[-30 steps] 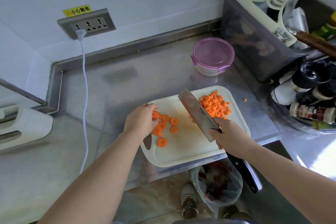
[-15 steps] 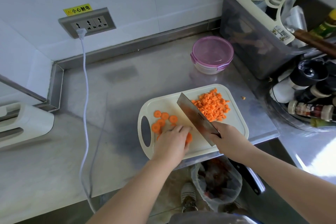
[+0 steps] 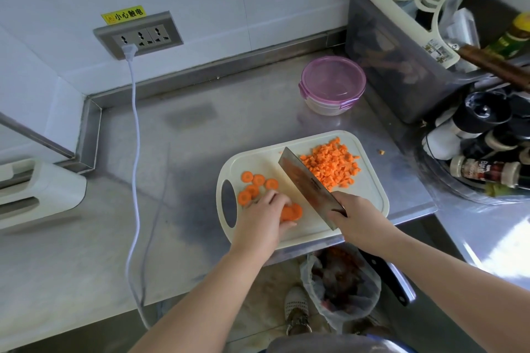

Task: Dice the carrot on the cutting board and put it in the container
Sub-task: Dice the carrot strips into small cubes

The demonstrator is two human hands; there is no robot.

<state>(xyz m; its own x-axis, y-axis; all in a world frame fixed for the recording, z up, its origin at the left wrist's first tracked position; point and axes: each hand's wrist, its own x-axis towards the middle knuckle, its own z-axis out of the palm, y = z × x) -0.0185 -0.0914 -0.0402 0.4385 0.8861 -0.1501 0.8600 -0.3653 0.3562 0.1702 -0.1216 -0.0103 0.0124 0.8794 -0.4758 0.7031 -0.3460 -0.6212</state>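
The cutting board (image 3: 370, 203) lay at the table's (image 3: 177, 135) near edge, with diced carrot (image 3: 332, 165) heaped at its far right corner and loose rounds (image 3: 258, 180) by its left end. The left hand (image 3: 263, 218) curled over a few carrot slices (image 3: 292, 212), holding them, and the right hand (image 3: 358, 221) gripped the cleaver (image 3: 304, 180) slanting between slices and dice. The lidded container (image 3: 332, 84) stood toward the far edge.

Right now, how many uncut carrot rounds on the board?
5 carrot rounds lie loose near the cutting board's handle hole: three in a far row, two nearer. The left hand holds more overlapped ones; count hidden.
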